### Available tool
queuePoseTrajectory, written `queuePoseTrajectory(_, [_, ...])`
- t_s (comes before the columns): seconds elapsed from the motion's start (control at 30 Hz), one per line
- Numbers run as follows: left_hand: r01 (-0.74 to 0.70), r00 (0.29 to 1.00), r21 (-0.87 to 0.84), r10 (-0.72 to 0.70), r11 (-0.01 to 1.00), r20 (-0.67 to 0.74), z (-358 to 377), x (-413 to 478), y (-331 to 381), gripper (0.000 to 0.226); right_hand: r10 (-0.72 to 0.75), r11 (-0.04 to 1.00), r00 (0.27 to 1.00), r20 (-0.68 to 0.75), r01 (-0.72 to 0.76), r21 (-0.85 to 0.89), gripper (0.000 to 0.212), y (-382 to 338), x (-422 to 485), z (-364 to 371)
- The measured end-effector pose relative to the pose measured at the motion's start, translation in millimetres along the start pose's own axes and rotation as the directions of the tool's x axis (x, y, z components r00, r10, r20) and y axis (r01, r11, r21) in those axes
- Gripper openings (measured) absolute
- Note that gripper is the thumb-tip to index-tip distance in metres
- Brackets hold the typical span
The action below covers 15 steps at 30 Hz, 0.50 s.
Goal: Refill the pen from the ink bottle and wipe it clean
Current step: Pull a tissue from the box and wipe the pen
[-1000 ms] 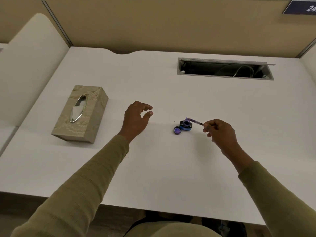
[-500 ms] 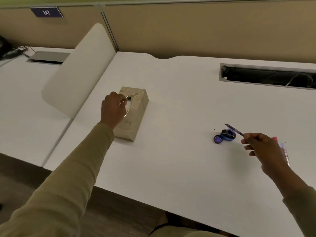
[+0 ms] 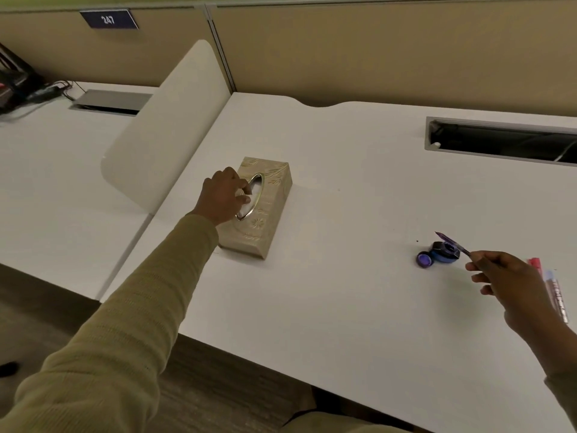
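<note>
Since 1.0 s ago the left hand has left the bare desk near the ink bottle and reached the tissue box, fingers now at its oval opening, pinching the white tissue. Pen, held by the right hand, has lifted from the bottle mouth; its tip now sits just above and left of it.

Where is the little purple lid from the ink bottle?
The lid lies on the desk at the right, touching the ink bottle on the side toward the tissue box.
</note>
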<state>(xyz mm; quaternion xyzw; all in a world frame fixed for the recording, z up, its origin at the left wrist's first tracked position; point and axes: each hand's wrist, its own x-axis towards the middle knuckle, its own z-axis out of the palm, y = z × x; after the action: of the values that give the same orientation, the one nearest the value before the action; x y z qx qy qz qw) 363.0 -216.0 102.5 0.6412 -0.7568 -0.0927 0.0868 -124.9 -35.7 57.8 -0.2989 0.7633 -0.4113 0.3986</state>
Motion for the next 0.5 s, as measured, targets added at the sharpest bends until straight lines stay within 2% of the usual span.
queuePoseTrajectory(0.17, [0.031, 0.999, -0.100, -0.033, 0.995, -0.015, -5.1, 7.5, -3.0, 0.009, 0.008, 1.000, 1.000, -0.010, -0.008, -0.018, 0.009, -1.5, -0.7, -0.3])
queuePoseTrajectory(0.33, [0.000, 1.000, -0.198, -0.006, 0.980, -0.029, -11.9, 11.7, -6.1, 0.009, 0.021, 1.000, 1.000, -0.018, -0.022, -0.013, 0.010, -2.7, -0.3, -0.3])
queuePoseTrajectory(0.5, [-0.047, 0.999, -0.157, 0.046, 0.986, -0.006, -9.8, 8.9, -4.8, 0.013, 0.019, 1.000, 1.000, -0.020, -0.019, -0.013, 0.011, -3.3, 1.0, -0.5])
